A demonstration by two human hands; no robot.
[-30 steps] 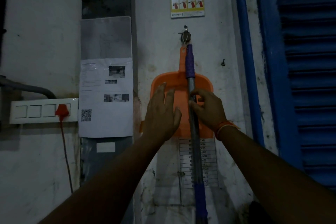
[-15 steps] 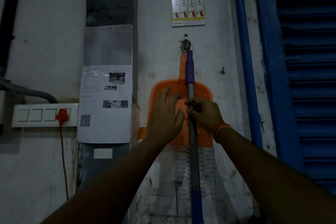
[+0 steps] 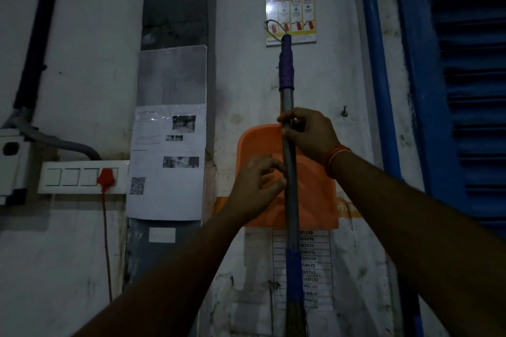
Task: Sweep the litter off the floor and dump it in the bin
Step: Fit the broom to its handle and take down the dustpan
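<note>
A broom [image 3: 287, 101] with a grey pole, a purple top grip and a blue lower wrap stands upright against the wall. My right hand [image 3: 309, 134] grips the pole just below the purple grip. A string loop at the broom's tip hangs free in front of a poster. Behind the pole an orange dustpan [image 3: 257, 142] hangs flat on the wall. My left hand [image 3: 254, 189] is in front of the dustpan, its loosely curled fingers touching the pole's left side. The broom's bristles start at the bottom edge of the view.
On the wall are a fire-extinguisher poster [image 3: 301, 8], a printed notice [image 3: 167, 161] with a QR code and a paper list [image 3: 315, 268]. A switchboard [image 3: 68, 176] with a red plug [image 3: 105, 176] is at the left. A blue shutter [image 3: 465, 90] fills the right side.
My right hand has lifted the broom up off its wall hook, so the purple grip now reaches the poster. My left hand has curled from flat on the dustpan toward the pole.
</note>
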